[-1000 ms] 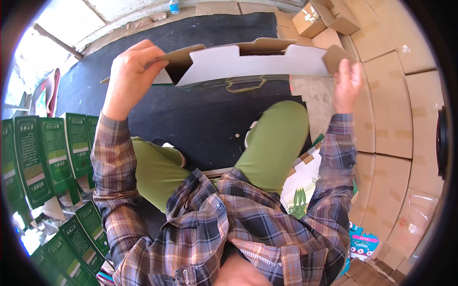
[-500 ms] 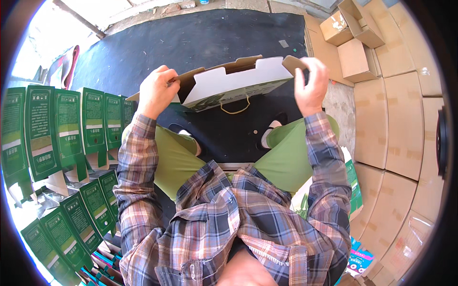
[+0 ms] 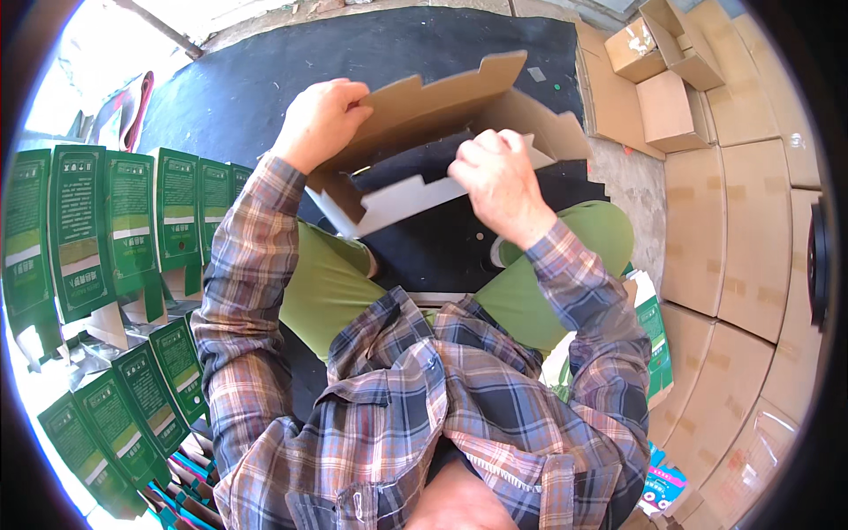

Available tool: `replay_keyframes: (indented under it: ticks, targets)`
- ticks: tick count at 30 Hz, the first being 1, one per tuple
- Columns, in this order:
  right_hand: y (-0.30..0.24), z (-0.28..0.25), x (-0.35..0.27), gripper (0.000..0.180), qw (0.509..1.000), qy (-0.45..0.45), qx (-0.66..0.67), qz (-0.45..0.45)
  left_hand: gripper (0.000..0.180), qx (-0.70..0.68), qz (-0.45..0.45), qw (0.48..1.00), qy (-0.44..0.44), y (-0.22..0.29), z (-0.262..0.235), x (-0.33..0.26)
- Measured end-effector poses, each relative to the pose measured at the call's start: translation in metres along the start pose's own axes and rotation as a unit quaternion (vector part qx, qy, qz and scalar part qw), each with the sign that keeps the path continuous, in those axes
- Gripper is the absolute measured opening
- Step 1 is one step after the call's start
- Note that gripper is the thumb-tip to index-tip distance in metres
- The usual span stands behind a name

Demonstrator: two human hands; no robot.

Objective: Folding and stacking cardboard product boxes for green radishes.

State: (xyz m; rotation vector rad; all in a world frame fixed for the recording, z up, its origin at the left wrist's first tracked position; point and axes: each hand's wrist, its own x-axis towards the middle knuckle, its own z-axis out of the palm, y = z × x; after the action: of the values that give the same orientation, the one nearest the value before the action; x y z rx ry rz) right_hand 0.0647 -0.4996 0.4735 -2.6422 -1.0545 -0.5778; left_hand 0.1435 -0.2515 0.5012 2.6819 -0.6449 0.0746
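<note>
A cardboard carton [image 3: 424, 104], brown inside with white on its near edge, is spread open in front of me above the dark mat. Its notched flaps stand up, and the mat shows through its middle. My left hand [image 3: 320, 125] is closed on its far left edge, fingers curled over the board. My right hand [image 3: 505, 184] pinches the near wall toward the right corner. The carton's outer face and the cord handle seen on it earlier are hidden now.
Rows of green printed cartons [image 3: 79, 234] stand at my left. Brown cardboard boxes [image 3: 693, 225] are stacked along the right, with open ones [image 3: 676, 110] at the far right. A black mat [image 3: 265, 84] covers the floor. Another green and white carton [image 3: 652, 340] is beside my right side.
The carton has tilted and opened out, so its brown inside shows. My right hand has moved left and nearer, from the right end flap to the near wall. My left hand has risen slightly.
</note>
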Motion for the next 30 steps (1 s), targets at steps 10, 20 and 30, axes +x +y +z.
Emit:
replay_keyframes:
  ticks: [10,20,30]
  targets:
    - [-0.03,0.009,0.007,0.003,0.999,0.014,0.038,0.016,0.008,0.074,0.06,0.994,0.061,0.021,0.054,0.023]
    - [-0.006,-0.019,-0.011,0.017,0.956,0.241,0.115,0.125,0.013,0.123,0.156,0.98,0.003,0.021,0.062,0.012]
    - [0.087,0.059,-0.101,0.047,0.758,0.216,0.382,0.482,0.041,0.088,0.208,0.974,0.006,0.022,0.059,0.003]
